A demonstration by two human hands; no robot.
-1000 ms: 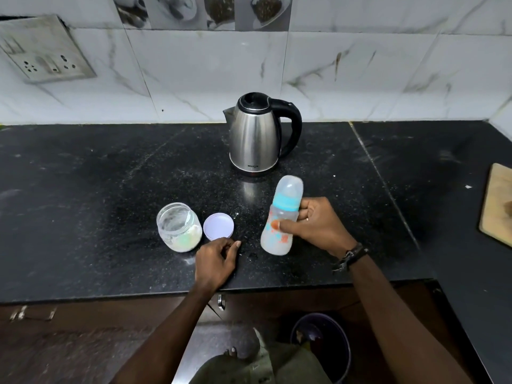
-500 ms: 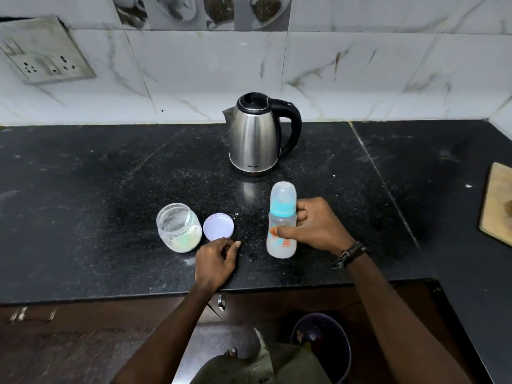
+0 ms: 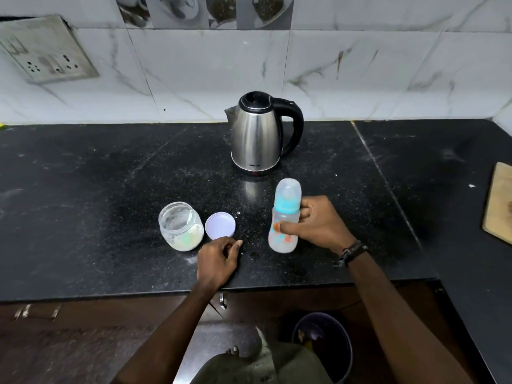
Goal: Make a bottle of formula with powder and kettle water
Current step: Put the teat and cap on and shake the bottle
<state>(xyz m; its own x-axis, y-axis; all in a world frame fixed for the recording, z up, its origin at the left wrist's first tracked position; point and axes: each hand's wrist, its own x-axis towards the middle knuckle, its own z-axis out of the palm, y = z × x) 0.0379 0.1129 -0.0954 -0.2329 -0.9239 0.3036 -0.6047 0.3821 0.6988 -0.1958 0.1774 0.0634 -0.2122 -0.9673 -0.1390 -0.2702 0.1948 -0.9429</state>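
My right hand grips a capped baby bottle with a teal collar, clear dome cap and cloudy white contents; it stands nearly upright on the black counter. My left hand rests on the counter near the front edge, fingers curled with nothing in them, just below a round pale lid. An open glass jar with pale powder at its bottom stands left of the lid. A steel kettle with a black handle stands behind, lid closed.
The black stone counter runs wall to wall, with a wooden board at its right edge. A wall socket sits at upper left. Below the counter stands a dark bucket.
The bottle went from tilted right to nearly upright in my right hand, with small shifts in its position. My left hand stayed where it was.
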